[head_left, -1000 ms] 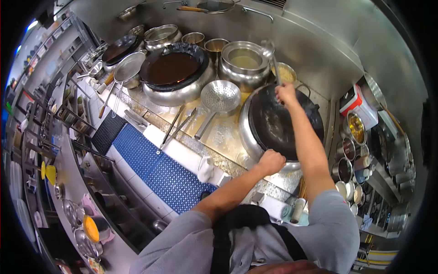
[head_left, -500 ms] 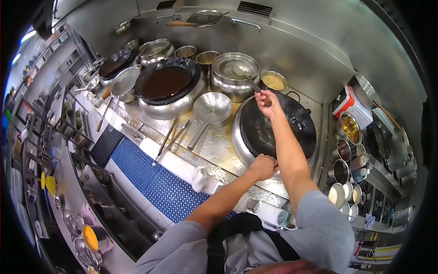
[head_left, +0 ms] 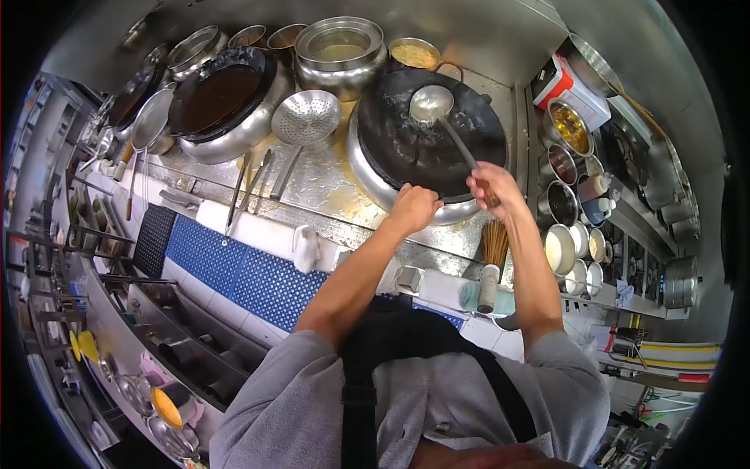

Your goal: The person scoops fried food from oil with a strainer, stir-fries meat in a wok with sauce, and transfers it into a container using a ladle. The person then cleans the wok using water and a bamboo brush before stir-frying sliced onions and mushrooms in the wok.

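In the head view my right hand (head_left: 498, 187) is closed round the brown grip of a steel ladle (head_left: 461, 144). The ladle's bowl is over the inside of a black wok (head_left: 398, 152), which sits on a round steel burner ring. My left hand (head_left: 416, 209) is closed on the wok's near rim; what its fingertips grip is hidden. Steam or wet shine shows near the ladle bowl. Left of the wok lies a perforated skimmer (head_left: 306, 119). Behind it stand a lidless pot of pale liquid (head_left: 341, 53) and a small pot of pale yellowish food (head_left: 415, 55).
A second wok (head_left: 223, 102) holds dark brown liquid at left. Tongs (head_left: 254, 184) lie on the steel counter. A bamboo brush (head_left: 494, 246) stands at the front edge. Several condiment pots, one with golden oil (head_left: 570, 129), line the right side.
The ladle has moved from over the pot of liquid at the back into the wok, as my right hand drew back toward me. My left hand stays at the near rim. The view has shifted.
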### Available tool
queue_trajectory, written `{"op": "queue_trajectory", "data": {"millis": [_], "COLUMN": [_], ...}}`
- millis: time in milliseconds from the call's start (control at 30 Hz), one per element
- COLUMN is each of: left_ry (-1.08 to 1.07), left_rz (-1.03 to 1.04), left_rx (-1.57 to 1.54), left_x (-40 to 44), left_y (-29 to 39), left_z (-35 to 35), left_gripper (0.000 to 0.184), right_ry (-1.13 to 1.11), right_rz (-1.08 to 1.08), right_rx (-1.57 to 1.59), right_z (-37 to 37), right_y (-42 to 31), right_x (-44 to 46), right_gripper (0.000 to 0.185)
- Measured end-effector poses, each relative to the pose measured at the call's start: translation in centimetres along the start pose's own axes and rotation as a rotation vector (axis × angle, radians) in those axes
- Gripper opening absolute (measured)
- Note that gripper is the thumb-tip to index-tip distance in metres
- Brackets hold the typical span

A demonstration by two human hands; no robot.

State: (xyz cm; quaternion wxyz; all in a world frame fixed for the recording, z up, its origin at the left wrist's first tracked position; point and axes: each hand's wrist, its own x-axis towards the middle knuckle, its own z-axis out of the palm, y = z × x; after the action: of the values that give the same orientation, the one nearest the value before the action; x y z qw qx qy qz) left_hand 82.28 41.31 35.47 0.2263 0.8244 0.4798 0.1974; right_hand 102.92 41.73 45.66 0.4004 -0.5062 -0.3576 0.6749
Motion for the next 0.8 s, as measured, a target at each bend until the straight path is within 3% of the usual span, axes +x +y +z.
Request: {"op": "queue_trajectory", "data": {"millis": [67,200,267,367,400,467,500,533,633,667,733,800], "left_ry": [0.03,0.069,0.107,0.466,0.386,0.271,0.142,0.167,0.073,-0.058,-0.036,-0.133], "left_rz": [0.053,0.081,0.14,0.305,0.248,0.067,-0.131,-0.322,-0.896,-0.751,-1.063,-1.401], "left_rx": [-0.055,-0.108,-0.212,-0.257,-0.267,-0.284,-0.307,-0.393,-0.093,0.209,0.159,-0.111], "left_x": [0.2,-0.2,-0.2,-5.0,-7.6,-14.5,-18.3,-22.9,-40.9,-50.6,-61.6,-64.9], "left_y": [-0.5,-1.3,-2.0,-0.4,-0.6,-3.5,-3.7,-6.5,-13.8,-18.4,-15.1,-12.4], "left_z": [-0.4,-0.2,0.0,-4.0,-5.2,-4.7,-6.5,-4.3,3.3,10.1,13.1,13.0], "left_gripper": [0.026,0.023,0.015,0.012,0.013,0.015,0.02,0.024,0.031,0.031,0.027,0.026], "right_ry": [0.07,0.096,0.158,0.188,0.209,0.334,0.399,0.425,0.474,0.464,0.379,0.25], "right_rz": [-0.017,-0.365,-0.46,-0.559,-0.549,-0.603,-0.629,-0.674,-0.751,-0.758,-0.829,-0.657], "right_rx": [-0.282,-0.596,-0.583,-0.682,-0.681,-0.745,-0.775,-0.799,-0.913,-0.978,-1.041,-0.861], "right_z": [-0.3,-2.0,1.5,5.5,6.6,9.1,10.2,11.1,12.4,12.8,12.5,13.7], "right_y": [-0.8,-1.7,-5.2,-11.1,-12.7,-15.8,-17.0,-17.8,-17.2,-16.5,-15.2,-14.1], "right_x": [-0.7,6.1,10.2,19.1,22.2,27.0,29.0,30.9,34.2,34.1,34.8,32.0], "right_gripper": [0.02,0.055,0.058,0.056,0.056,0.058,0.059,0.058,0.057,0.056,0.045,0.038]}}
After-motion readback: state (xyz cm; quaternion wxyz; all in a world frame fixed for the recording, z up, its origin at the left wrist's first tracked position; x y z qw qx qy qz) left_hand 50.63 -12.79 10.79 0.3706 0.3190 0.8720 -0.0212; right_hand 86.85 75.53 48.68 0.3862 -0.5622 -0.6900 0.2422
